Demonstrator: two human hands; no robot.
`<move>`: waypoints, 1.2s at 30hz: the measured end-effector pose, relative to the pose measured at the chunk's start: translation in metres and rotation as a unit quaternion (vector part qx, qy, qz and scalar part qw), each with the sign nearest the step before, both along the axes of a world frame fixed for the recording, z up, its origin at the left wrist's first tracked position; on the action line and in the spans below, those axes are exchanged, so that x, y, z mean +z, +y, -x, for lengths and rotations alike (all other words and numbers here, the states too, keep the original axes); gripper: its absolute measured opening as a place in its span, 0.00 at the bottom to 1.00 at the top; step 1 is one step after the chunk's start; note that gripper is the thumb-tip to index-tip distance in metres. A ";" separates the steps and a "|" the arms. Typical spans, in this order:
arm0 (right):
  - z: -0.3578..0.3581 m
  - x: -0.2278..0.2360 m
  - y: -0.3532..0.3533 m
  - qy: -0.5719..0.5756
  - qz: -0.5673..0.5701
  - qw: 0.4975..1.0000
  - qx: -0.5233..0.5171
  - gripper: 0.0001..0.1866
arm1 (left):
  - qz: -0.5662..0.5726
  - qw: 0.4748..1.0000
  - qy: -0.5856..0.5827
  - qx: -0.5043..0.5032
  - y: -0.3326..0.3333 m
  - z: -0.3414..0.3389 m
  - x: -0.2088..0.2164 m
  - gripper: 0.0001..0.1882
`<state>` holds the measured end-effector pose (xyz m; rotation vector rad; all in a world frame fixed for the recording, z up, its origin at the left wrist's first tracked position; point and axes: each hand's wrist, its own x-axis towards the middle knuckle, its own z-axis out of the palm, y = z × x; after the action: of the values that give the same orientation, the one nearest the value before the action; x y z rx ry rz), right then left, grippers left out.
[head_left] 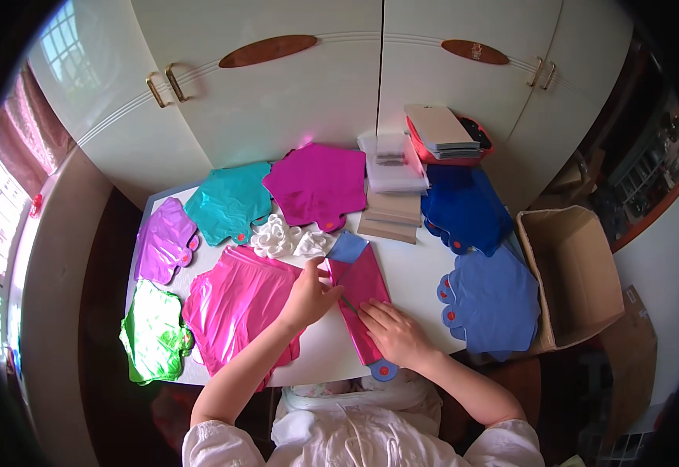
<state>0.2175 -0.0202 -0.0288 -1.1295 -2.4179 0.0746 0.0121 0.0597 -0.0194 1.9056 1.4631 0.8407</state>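
Observation:
In front of me lies a folded strip of shiny pink foil (368,276), long and narrow, with a light-blue patch at its far end and a rounded blue tab (384,370) with a red dot at its near end. It looks like a flat, uninflated foil balloon. My left hand (308,294) touches the strip's left edge, its thumb and forefinger apart; the other fingers are partly hidden. Flat on the strip's right side rests my right hand (392,333), fingers stretched out. Left of them spreads a larger crinkled pink foil sheet (238,303).
Flat foil pieces ring the white table: green (153,331), purple (164,241), teal (231,202), magenta (316,187), dark blue (468,206), light blue (495,303). White coils (273,236), clear bags (392,163), a red basket (476,140) and a cardboard box (581,272) are nearby.

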 end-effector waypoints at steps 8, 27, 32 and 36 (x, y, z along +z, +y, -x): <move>-0.003 -0.004 0.000 0.000 0.026 1.000 -0.001 0.20 | -0.163 0.925 0.270 -0.212 -0.052 -0.014 0.010 0.34; -0.002 0.002 0.001 -0.013 0.017 1.000 0.001 0.19 | -0.114 0.924 0.319 -0.176 0.012 0.008 -0.001 0.38; -0.002 -0.001 0.001 -0.016 0.015 1.000 -0.001 0.20 | -0.087 0.911 0.351 -0.197 0.012 0.009 0.006 0.54; -0.002 -0.001 0.001 -0.019 0.017 1.000 0.001 0.20 | -0.097 0.904 0.366 -0.199 0.007 0.011 0.007 0.61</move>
<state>0.2194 -0.0195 -0.0297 -1.1548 -2.4601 0.0948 0.0010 0.0664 -0.0121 2.7286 1.3068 0.0561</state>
